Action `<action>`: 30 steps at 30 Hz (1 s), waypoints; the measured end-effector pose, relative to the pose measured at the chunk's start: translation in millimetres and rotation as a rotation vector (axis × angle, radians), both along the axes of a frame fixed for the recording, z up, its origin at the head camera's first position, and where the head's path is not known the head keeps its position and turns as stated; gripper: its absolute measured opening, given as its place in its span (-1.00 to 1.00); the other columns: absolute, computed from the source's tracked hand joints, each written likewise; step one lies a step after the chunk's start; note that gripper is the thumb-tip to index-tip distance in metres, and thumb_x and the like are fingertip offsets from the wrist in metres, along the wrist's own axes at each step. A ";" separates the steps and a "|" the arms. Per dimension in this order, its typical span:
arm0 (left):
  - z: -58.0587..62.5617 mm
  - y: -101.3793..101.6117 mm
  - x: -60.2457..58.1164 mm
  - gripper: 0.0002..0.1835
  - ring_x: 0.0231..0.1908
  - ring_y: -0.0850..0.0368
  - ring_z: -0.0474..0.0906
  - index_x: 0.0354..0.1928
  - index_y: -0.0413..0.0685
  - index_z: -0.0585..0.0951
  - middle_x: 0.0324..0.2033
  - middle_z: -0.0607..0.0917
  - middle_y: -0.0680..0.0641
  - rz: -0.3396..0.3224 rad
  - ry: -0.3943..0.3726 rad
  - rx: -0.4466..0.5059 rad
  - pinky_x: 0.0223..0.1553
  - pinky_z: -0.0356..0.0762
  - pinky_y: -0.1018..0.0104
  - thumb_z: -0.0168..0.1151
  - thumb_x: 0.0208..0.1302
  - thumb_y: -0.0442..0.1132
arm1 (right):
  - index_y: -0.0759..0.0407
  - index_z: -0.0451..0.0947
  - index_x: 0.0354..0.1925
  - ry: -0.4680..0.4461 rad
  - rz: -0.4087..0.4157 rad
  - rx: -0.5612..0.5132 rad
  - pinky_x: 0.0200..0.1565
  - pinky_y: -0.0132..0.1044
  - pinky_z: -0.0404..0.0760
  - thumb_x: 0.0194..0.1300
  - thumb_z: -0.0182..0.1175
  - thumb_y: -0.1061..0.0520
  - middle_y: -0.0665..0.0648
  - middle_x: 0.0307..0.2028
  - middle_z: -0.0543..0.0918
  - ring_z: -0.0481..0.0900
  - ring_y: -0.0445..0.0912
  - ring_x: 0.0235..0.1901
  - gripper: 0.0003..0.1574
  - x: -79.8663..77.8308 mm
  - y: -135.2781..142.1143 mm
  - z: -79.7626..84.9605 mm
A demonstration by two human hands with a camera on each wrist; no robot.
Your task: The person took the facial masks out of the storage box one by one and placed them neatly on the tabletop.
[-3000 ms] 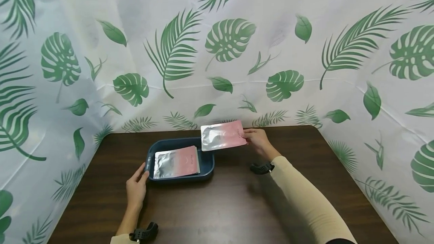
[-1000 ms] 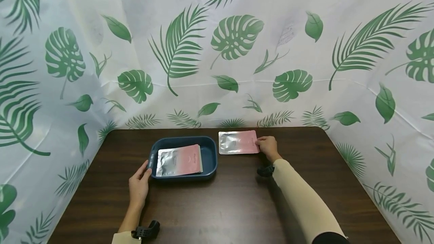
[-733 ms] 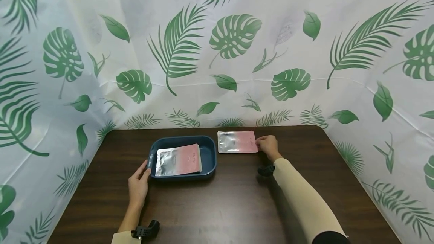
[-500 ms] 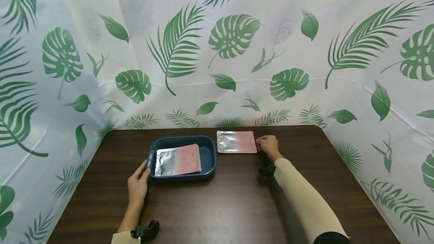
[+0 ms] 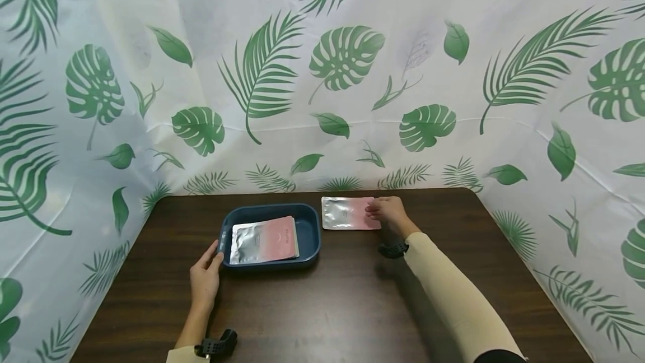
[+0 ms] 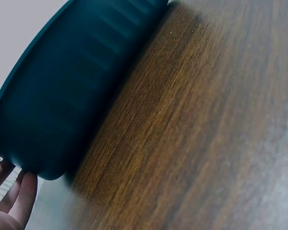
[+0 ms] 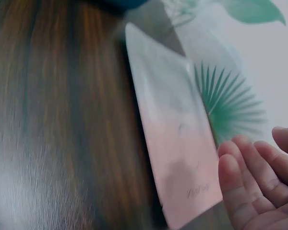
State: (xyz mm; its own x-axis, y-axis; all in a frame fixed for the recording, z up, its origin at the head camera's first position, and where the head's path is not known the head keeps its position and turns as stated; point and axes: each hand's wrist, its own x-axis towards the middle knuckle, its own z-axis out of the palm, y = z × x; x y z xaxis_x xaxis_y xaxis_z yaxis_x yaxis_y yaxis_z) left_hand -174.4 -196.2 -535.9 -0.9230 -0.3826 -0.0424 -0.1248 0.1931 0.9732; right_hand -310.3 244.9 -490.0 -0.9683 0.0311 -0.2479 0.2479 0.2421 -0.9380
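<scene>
A person's two hands are working at a dark wood-grain worktop (image 5: 322,318) with rounded back corners. One foil sachet (image 5: 342,213) is lying flat near the back edge, just to the right of a dark blue rectangular tray (image 5: 312,228); its silver end is pointing toward the tray, its pink end toward the right hand (image 5: 389,212). The fingers of that hand are hanging released and loosely curved; in the head view they are overlapping the pink end, while the right wrist view is showing the fingertips apart from the foil — a soft shadow is falling across the pink part. Small lettering is marking this end, too blurred to read with certainty.

Inside the tray a stack of sachets (image 5: 264,241) of the same silver-to-pink pattern is resting slightly askew, with the edges of lower sachets emerging on its right side. The left hand (image 5: 204,279) is touching the left end of the tray — its fingers are resting nearly straight against the outer wall. Each wrist is carrying a black device, and beige sleeves are covering the forearms. Behind the worktop a white backdrop (image 5: 363,139) is displaying green leaves and fronds.
</scene>
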 end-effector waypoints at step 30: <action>-1.2 -0.3 1.3 -0.54 0.35 -0.07 0.30 0.34 -0.12 0.44 0.32 0.44 -0.20 -0.007 0.027 -0.025 -0.11 0.19 0.88 0.08 0.45 -0.21 | 0.56 0.50 0.07 -0.064 0.176 -0.128 0.05 -0.04 0.64 0.42 0.12 0.16 0.20 -0.34 0.74 0.69 -0.12 -0.39 -0.54 2.3 -88.6 47.4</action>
